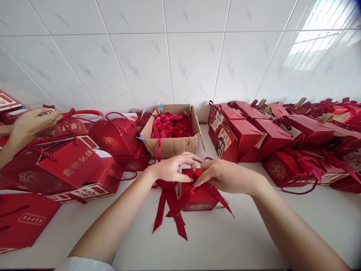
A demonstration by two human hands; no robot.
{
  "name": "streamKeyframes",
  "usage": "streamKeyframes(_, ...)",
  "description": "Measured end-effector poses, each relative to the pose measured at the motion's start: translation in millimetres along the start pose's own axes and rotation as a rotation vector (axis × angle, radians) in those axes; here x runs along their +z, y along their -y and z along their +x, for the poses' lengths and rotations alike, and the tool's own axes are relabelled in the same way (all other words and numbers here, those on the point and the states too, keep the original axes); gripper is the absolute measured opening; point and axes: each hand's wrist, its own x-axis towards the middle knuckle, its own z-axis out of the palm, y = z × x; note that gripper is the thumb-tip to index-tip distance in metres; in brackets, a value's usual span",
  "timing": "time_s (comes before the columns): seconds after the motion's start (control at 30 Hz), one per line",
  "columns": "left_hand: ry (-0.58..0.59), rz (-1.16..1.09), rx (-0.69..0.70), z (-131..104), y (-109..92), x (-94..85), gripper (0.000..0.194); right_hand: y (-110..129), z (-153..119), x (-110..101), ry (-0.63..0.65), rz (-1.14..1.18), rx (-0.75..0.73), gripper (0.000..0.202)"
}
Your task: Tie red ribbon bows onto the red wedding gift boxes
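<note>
A small red gift box (203,204) with a gold round emblem stands on the white table in front of me. A red ribbon bow (180,205) lies across its top, with its tails hanging over the front. My left hand (172,169) reaches in from the left, thumb and fingers curled round the ribbon near the knot. From the right, my right hand (225,176) pinches the ribbon between thumb and fingers, close to the left fingertips. A second red bow (166,183) is beside the box under my left hand, with its tails spread on the table. The knot is partly hidden by my fingers.
Behind my hands is a cardboard box (175,146) of red ribbons (173,126). Many red gift boxes (248,137) are lined up along the right, and more with rope handles (70,162) are stacked left. Another person's hand (32,124) is at the far left, by those boxes. A tiled wall (194,64) closes the back.
</note>
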Motion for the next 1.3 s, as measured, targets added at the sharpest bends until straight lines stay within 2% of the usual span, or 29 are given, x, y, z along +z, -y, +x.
streamKeyframes(0.27,-0.044,-0.026,0.052,0.7,-1.1,-4.1,0.013,-1.1,-0.9,0.6,-0.02,0.001,-0.029,0.052)
streamKeyframes(0.5,0.015,-0.381,0.122,4.8,11.4,0.3,0.017,0.6,-0.8,0.7,-0.025,0.022,-0.025,0.047)
streamKeyframes(0.67,-0.018,-0.499,0.055,8.5,14.8,8.3,0.025,1.1,-1.1,0.3,-0.018,0.027,-0.021,0.047)
streamKeyframes(0.83,-0.056,-0.517,0.014,9.3,17.3,12.1,0.029,-0.6,-0.4,1.9,-0.016,0.015,-0.012,0.046)
streamKeyframes(1.03,-0.063,-0.535,-0.008,8.2,17.3,10.8,0.021,-2.0,-0.9,2.3,-0.024,0.014,-0.032,0.042)
streamKeyframes(1.17,-0.045,-0.549,-0.024,5.7,18.0,6.9,0.027,-1.0,-1.9,-1.6,-0.038,0.049,-0.056,0.036)
streamKeyframes(1.3,-0.053,-0.545,-0.03,2.6,16.8,2.5,0.029,-1.4,-4.4,-6.1,-0.043,0.047,0.053,0.025)
